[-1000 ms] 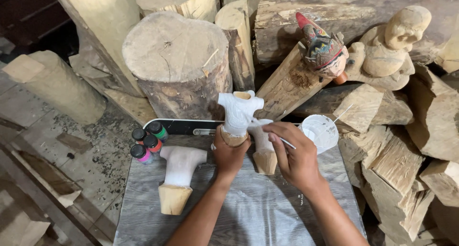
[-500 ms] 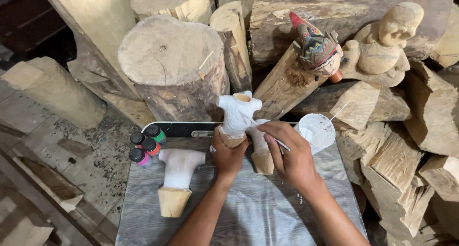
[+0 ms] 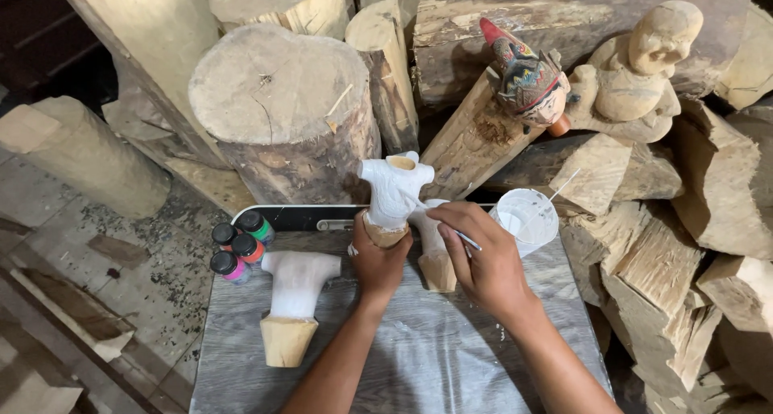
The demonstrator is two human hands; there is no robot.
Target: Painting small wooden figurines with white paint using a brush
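Left hand (image 3: 378, 261), fingers curled, has its grip clamped on the bare base of a white-primed wooden figure (image 3: 393, 190), held upright near the desk's (image 3: 435, 358) far edge; right hand (image 3: 483, 257), wrist bent, pinches a thin brush (image 3: 465, 238) against it.

white-primed wooden torso (image 3: 394, 190), upright (bare base)

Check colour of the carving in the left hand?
White-coated carving with bare tan wood base, held by left hand; head view.
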